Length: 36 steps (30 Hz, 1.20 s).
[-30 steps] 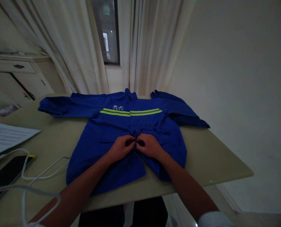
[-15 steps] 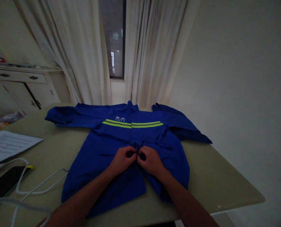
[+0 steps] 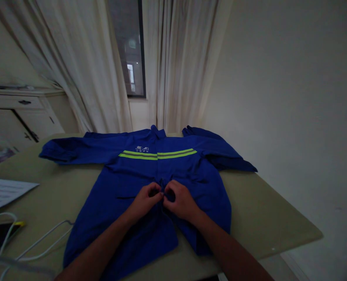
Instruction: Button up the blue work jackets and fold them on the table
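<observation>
A blue work jacket (image 3: 129, 171) lies front side up, with a yellow-green and grey stripe across the chest and a white logo above it. Its sleeves are spread to both sides. At the middle of the front opening, my left hand (image 3: 147, 199) pinches one edge of the placket. Close against it, my right hand (image 3: 181, 199) pinches the facing edge, fingertips nearly touching. Above my hands the front is closed; below them the two hems hang apart. Whatever small fastener may sit between the fingertips is hidden.
The jacket rests on a pale table (image 3: 267, 210). To the left are a printed sheet (image 3: 6, 193), a dark phone (image 3: 0, 236) and a white cable (image 3: 41, 249). Behind stand curtains (image 3: 179, 70), a window (image 3: 129, 50) and a cabinet (image 3: 30, 113); a wall (image 3: 293, 97) borders the right.
The view has turned slightly to the right, so everything sits further left in the picture. Both hands keep their pinch on the jacket's front edges, with little visible finger movement.
</observation>
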Motion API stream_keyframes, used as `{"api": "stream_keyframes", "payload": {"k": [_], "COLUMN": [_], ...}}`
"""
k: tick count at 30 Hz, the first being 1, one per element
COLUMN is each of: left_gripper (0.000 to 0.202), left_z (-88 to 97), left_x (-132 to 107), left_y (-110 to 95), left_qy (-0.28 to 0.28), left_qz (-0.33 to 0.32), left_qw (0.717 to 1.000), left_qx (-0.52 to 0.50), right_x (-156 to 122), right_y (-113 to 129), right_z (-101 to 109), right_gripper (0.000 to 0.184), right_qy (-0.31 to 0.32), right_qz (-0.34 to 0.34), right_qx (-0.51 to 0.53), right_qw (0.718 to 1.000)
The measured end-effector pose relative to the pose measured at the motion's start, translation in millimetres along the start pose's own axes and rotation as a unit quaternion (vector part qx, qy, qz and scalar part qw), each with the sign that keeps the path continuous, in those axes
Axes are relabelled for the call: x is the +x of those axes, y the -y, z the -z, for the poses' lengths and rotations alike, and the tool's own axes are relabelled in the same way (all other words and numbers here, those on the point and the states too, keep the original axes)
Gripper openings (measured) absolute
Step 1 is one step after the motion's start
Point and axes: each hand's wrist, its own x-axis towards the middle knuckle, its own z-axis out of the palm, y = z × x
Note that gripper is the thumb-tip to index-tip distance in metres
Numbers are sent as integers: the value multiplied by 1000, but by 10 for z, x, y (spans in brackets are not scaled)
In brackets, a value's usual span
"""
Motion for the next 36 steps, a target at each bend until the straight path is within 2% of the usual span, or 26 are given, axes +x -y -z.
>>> {"api": "stream_keyframes", "payload": {"k": [4, 9, 12, 14, 17, 19, 20, 22, 23, 25, 27, 30, 31, 33, 35, 36], "left_gripper": [31, 33, 33, 31, 32, 24, 19, 25, 29, 33, 37, 40, 40, 36, 33, 32], "left_z": [5, -4, -19, -15, 35, 89, 116, 155, 164, 160, 139, 101, 92, 79, 63, 51], "left_x": [-1, 17, -4, -48, -139, -178, -183, -168, -153, -121, -107, -131, -144, -149, -101, -53], "left_y": [16, 53, 21, -44, -196, -292, -323, -335, -315, -245, -172, -157, -188, -292, -420, -474], "left_qy": [-8, -18, -8, 1, 25, 71, 102, 128, 107, 22, -28, 29, 50, 75, 82, 77], "left_qz": [13, 28, 8, -23, -56, -48, -40, -34, -47, -101, -150, -151, -141, -113, -59, -25], "left_qw": [1000, 999, 1000, 999, 983, 964, 955, 945, 943, 933, 913, 875, 857, 821, 796, 786], "left_qx": [-13, -22, 2, 49, 175, 252, 275, 299, 311, 344, 379, 458, 493, 554, 597, 613], "right_x": [13, 18, 16, 25, 65, 104, 122, 140, 137, 116, 101, 157, 200, 307, 410, 448], "right_y": [-15, -15, -20, -19, -33, -91, -139, -259, -316, -381, -348, -146, -67, 60, 116, 116], "right_z": [16, 5, -27, -13, 137, 309, 398, 542, 588, 627, 611, 533, 498, 413, 313, 260], "right_gripper": [14, 13, 11, 9, 9, 16, 22, 30, 31, 32, 43, 54, 51, 39, 28, 24], "right_qy": [4, 6, 0, -23, -107, -152, -150, -75, -17, 73, 72, 25, 42, 126, 206, 224], "right_qz": [-3, -31, -26, -29, -61, -86, -98, -118, -124, -120, -84, 13, 43, 71, 41, 9], "right_qx": [45, 29, 27, 18, 18, 39, 47, 34, 13, -42, -85, -110, -123, -180, -253, -280], "right_qw": [999, 999, 999, 999, 992, 984, 983, 990, 992, 989, 990, 994, 991, 973, 944, 933]}}
